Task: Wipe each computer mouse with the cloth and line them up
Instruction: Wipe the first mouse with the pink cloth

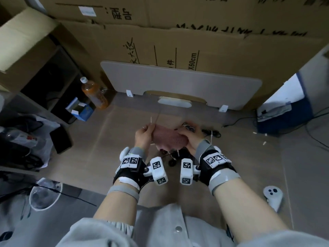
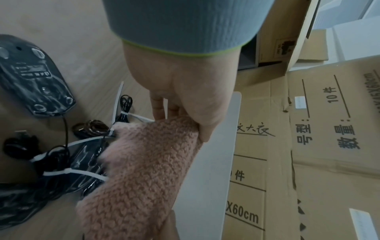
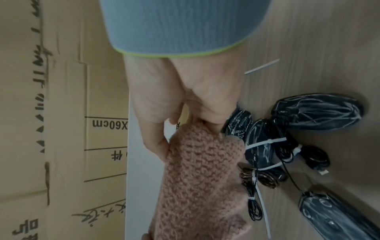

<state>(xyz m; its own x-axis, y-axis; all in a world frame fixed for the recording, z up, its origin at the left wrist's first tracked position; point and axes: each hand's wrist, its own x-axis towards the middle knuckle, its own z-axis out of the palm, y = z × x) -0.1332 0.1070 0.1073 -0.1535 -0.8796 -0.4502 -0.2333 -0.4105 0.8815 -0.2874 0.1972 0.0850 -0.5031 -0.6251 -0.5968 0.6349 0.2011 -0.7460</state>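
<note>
A fluffy pink cloth is stretched between both hands above the wooden floor. My left hand grips its left end, and the left wrist view shows fingers and thumb curled round the cloth. My right hand grips the other end. Several black wired mice lie under and beside the cloth, their cables bundled with white zip ties. One mouse lies upside down. Others cluster close together, and one more lies apart. In the head view the cloth hides most of them.
A grey board leans on cardboard boxes straight ahead. A bottle and small blue boxes stand at the left by a dark shelf. A white controller lies at the right, with a blue case and cables beyond.
</note>
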